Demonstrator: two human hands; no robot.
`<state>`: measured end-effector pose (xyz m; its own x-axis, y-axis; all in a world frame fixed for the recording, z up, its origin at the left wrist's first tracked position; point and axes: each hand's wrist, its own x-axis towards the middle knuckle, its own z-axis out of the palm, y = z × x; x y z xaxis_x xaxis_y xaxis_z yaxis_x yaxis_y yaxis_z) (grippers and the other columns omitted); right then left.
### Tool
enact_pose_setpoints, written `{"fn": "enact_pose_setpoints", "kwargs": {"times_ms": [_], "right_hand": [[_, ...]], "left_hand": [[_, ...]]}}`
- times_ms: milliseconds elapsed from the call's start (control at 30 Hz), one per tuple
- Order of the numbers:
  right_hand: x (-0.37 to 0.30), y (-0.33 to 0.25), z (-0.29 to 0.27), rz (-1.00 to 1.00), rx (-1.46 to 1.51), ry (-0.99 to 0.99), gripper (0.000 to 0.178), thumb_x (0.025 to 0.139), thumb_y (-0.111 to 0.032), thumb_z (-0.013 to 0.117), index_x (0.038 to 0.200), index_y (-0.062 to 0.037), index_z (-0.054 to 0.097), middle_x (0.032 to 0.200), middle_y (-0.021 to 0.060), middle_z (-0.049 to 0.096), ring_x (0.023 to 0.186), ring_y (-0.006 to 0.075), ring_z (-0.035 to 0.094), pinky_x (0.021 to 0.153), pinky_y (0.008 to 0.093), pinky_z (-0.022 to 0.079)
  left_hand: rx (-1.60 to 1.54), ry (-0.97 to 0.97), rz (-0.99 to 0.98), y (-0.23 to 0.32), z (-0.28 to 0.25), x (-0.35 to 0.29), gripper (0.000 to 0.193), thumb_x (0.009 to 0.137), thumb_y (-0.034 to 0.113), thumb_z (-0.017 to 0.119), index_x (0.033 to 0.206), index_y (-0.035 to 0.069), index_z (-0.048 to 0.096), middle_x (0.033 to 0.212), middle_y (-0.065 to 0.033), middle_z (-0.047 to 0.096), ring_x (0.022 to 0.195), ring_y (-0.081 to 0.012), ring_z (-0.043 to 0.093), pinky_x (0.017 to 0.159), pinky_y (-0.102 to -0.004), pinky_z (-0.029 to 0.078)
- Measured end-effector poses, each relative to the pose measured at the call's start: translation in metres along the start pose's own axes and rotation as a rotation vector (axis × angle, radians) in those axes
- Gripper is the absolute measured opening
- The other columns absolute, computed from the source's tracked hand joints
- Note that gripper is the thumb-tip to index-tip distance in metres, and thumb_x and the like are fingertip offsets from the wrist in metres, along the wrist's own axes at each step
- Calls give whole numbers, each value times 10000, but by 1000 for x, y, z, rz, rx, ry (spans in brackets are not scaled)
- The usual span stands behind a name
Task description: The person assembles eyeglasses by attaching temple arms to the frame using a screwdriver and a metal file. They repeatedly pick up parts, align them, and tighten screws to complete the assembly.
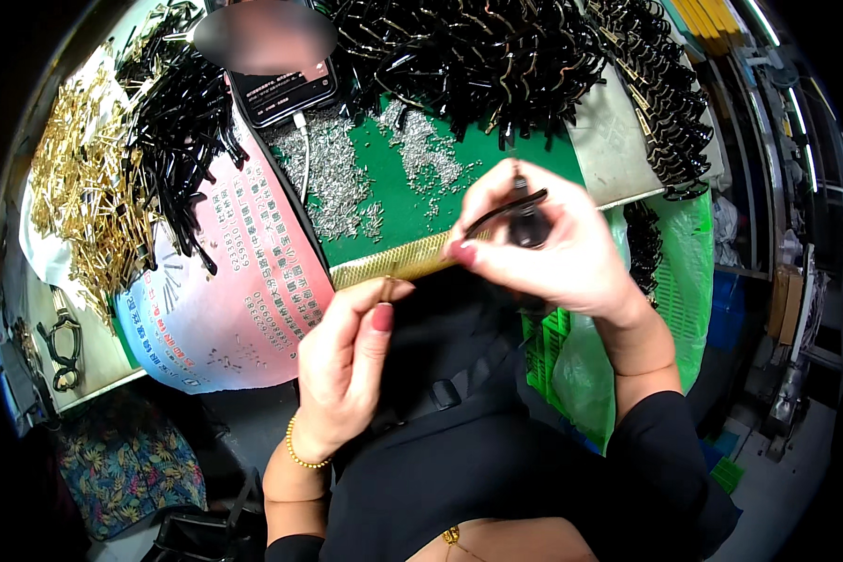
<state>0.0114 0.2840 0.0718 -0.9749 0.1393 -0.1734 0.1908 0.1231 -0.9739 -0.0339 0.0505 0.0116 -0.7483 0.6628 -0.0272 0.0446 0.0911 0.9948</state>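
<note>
Plainly, the left hand (345, 361) pinches a small golden piece (388, 289). The right hand (576, 253) grips a curved black strip (504, 213) over a dark tapered tool (527, 228)

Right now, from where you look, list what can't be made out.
- Head view: phone, upper screen hidden by a blur.
- Head view: small piece, mostly covered by the left fingers.
- Head view: black eyeglass temples, cut off by the top edge.
- Head view: silver bits, too small.

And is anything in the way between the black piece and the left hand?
Nothing visible stands between the black piece, held in the right hand, and the left hand; the yellow strip seems to lie beyond them.
</note>
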Motion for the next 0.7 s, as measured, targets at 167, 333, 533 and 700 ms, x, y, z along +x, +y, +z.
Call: {"fn": "enact_pose_setpoints", "kwargs": {"times_ms": [167,333,533,700], "right_hand": [[8,10,26,197,365,4,189,939,-137,739,968,-42,578,810,18,677,526,18,528,456,185,415],[7,13,32,218,415,-44,192,938,-142,742,962,-35,584,763,18,657,518,25,533,455,186,416],[1,24,31,162,305,-103,181,940,-44,712,935,-62,532,915,115,745,507,40,543,437,189,423],[-4,26,26,207,319,-86,143,941,-55,712,1019,-38,594,863,47,713,514,36,546,447,184,419]], "left_hand": [[7,-11,5,-1,4,-1,220,1030,40,551,1210,-63,624,1102,-163,727,995,-227,707,882,-298,529],[11,-10,15,-6,2,-3,166,1016,21,561,1145,-56,634,1020,-153,730,903,-256,718,816,-307,542],[187,16,127,-6,10,1,69,991,-5,574,1015,-25,635,878,-123,705,735,-273,683,673,-327,524],[218,-34,122,-6,13,8,69,987,0,576,1029,-14,630,879,-122,696,700,-273,668,650,-336,518]]}}
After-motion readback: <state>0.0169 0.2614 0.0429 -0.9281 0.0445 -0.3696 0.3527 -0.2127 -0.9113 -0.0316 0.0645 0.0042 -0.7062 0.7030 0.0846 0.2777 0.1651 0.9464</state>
